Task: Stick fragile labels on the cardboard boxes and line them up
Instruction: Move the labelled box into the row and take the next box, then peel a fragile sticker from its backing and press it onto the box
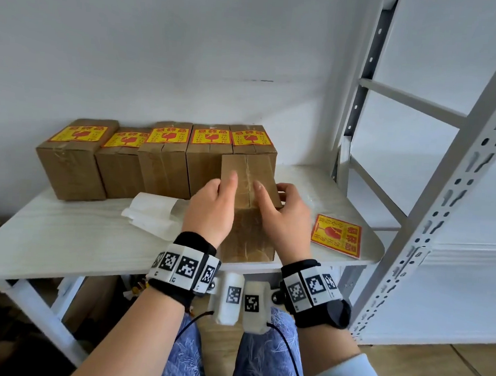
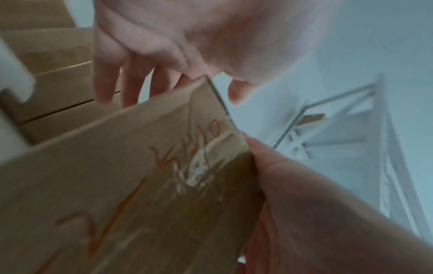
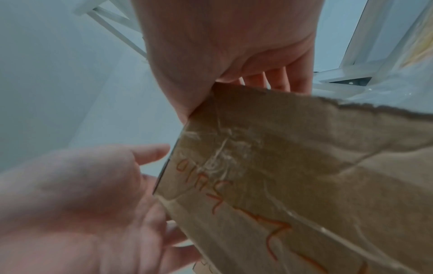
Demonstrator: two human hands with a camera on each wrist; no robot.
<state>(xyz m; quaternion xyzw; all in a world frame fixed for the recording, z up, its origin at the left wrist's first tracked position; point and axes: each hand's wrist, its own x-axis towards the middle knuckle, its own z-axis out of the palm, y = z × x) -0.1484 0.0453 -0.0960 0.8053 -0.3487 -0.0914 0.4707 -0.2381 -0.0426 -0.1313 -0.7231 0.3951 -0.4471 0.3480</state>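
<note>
The unlabelled box [image 1: 248, 188] is being gripped by both hands, left hand [image 1: 210, 207] and right hand [image 1: 283, 211], and is best being set squarely on the counter [image 1: 61, 233], taped face up, for the loose label [image 1: 337, 235].

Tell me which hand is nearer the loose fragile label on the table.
Right. The right hand on the unlabelled box is beside the loose label; the left hand is across the box.

Unlabelled box [image 1: 250, 194] btwn hands, before box row [image 1: 155, 158]; label [image 1: 337, 235] right.
</note>
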